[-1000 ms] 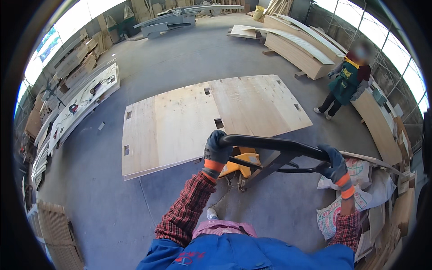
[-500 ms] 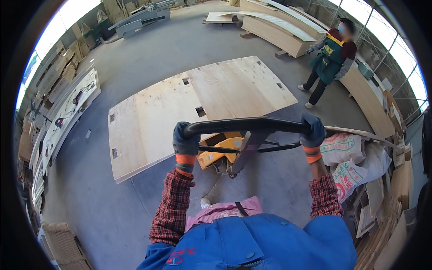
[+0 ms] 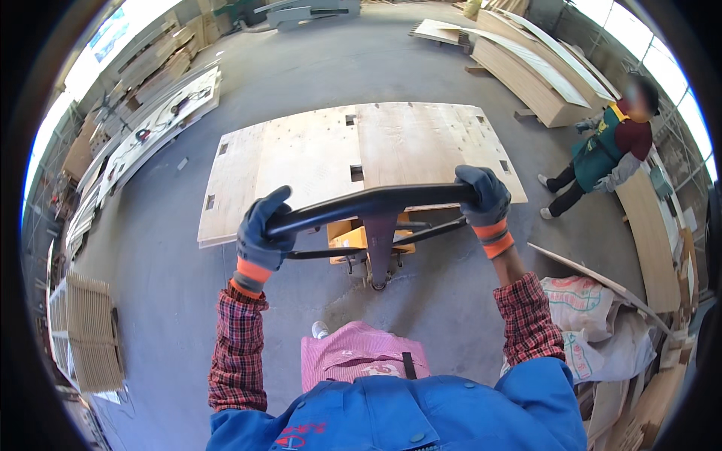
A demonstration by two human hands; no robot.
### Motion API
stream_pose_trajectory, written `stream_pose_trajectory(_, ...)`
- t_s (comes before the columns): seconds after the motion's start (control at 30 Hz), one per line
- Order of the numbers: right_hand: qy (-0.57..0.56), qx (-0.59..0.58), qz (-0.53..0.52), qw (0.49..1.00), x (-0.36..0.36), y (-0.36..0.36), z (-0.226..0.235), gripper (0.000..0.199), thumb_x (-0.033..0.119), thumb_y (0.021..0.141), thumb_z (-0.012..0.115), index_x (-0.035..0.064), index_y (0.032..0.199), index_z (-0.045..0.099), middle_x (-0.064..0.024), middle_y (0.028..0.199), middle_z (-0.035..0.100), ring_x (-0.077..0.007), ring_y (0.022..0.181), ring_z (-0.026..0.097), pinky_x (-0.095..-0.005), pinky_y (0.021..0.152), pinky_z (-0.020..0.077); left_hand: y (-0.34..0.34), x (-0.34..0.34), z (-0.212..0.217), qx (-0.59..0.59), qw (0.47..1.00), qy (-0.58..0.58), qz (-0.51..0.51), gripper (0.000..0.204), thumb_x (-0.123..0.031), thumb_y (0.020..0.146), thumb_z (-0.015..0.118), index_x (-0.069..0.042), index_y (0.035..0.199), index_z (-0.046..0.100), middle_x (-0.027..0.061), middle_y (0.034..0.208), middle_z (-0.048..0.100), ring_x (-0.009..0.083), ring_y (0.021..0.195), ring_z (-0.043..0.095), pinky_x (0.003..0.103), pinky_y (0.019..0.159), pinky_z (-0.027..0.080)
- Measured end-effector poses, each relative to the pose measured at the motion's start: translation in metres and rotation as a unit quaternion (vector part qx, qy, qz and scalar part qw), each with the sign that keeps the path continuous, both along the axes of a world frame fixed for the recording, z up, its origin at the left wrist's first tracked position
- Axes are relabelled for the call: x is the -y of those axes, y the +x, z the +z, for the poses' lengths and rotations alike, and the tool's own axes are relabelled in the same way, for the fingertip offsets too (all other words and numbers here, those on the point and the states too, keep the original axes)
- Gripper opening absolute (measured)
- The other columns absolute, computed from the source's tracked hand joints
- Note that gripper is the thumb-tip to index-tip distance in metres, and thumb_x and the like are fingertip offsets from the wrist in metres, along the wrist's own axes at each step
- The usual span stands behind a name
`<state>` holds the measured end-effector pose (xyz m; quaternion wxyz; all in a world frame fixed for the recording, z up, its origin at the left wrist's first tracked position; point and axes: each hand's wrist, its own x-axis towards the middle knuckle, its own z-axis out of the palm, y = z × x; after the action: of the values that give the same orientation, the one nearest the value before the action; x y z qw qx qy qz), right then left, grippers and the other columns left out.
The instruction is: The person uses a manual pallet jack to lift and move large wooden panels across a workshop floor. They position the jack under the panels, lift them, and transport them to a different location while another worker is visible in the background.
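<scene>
Both my hands, in grey-blue gloves with orange cuffs, are on the black handle (image 3: 376, 199) of a pallet jack. My left hand (image 3: 263, 229) is closed round the handle's left end, its thumb raised. My right hand (image 3: 485, 194) wraps the right end. Beyond the handle shows the jack's yellow body (image 3: 346, 240), partly covered by the handle and its shaft. In front of it lies a wide, low stack of pale plywood panels (image 3: 301, 161) with several rectangular cutouts. The jack's forks are hidden, apparently beneath the panels.
A person in a green apron (image 3: 602, 150) stands at the right. White sacks (image 3: 583, 308) and a leaning board (image 3: 594, 278) lie nearer on that side. Long panels with tools (image 3: 162, 120) line the left, above a stack of brown strips (image 3: 86, 331). Large wooden stacks (image 3: 526, 83) stand at far right.
The handle and jack have swung to line up more squarely with my body. The panels now appear less slanted. My left hand sits farther left and its thumb has lifted.
</scene>
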<state>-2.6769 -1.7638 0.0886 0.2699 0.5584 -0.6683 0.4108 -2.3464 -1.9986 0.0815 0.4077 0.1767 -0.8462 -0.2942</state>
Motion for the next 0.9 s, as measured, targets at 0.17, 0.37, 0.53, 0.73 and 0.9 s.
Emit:
stream_pose_trajectory(0.17, 0.022, 0.047, 0.059, 0.997, -0.02, 0.006, 0.012, 0.028, -0.002, 0.069, 0.065, 0.0113, 0.093, 0.062, -0.0098, 0.088, 0.066, -0.0312, 0.082, 0.065, -0.038, 0.071, 0.0519, 0.009, -0.046, 0.033, 0.089, 0.996, 0.015, 0.008, 0.029, -0.01, 0.073, 0.078, -0.005, 0.099, 0.067, 0.0116, 0.088, 0.069, 0.0242, 0.078, 0.067, 0.032, 0.072, 0.053)
stream_pose_trajectory(0.37, -0.008, 0.026, 0.035, 0.999, -0.112, 0.07, -0.013, 0.029, -0.005, 0.065, 0.063, 0.0095, 0.09, 0.062, -0.0091, 0.087, 0.065, -0.0304, 0.082, 0.063, -0.0376, 0.075, 0.0505, 0.07, -0.14, 0.024, 0.126, 0.988, -0.082, 0.021, 0.028, -0.011, 0.068, 0.077, -0.008, 0.094, 0.067, 0.0083, 0.081, 0.068, 0.0284, 0.073, 0.064, 0.037, 0.068, 0.051)
stream_pose_trajectory(0.53, 0.002, 0.046, 0.04, 0.998, -0.162, 0.113, -0.025, 0.033, -0.007, 0.064, 0.063, 0.0083, 0.092, 0.059, -0.0086, 0.088, 0.065, -0.0284, 0.083, 0.063, -0.0362, 0.076, 0.0498, 0.11, -0.186, 0.002, 0.115, 0.992, -0.056, 0.011, 0.036, -0.011, 0.064, 0.077, -0.01, 0.098, 0.066, 0.0061, 0.086, 0.067, 0.0273, 0.075, 0.062, 0.038, 0.07, 0.05)
stream_pose_trajectory(0.73, -0.008, 0.044, 0.016, 0.999, -0.169, 0.122, -0.029, 0.03, -0.007, 0.065, 0.06, 0.01, 0.09, 0.059, -0.0076, 0.088, 0.066, -0.0283, 0.085, 0.063, -0.0369, 0.078, 0.0501, 0.111, -0.199, -0.005, 0.065, 0.996, -0.061, 0.022, 0.033, -0.007, 0.067, 0.075, -0.01, 0.099, 0.067, 0.0065, 0.088, 0.067, 0.028, 0.08, 0.062, 0.037, 0.075, 0.049)
stream_pose_trajectory(0.9, -0.013, 0.034, 0.009, 0.999, -0.167, 0.12, -0.034, 0.029, -0.008, 0.067, 0.06, 0.0093, 0.091, 0.058, -0.008, 0.092, 0.066, -0.0299, 0.089, 0.062, -0.0382, 0.082, 0.0497, 0.114, -0.197, -0.008, 0.058, 0.997, -0.052, 0.021, 0.03, -0.01, 0.069, 0.077, -0.009, 0.097, 0.067, 0.0085, 0.087, 0.066, 0.0298, 0.08, 0.062, 0.037, 0.074, 0.05)
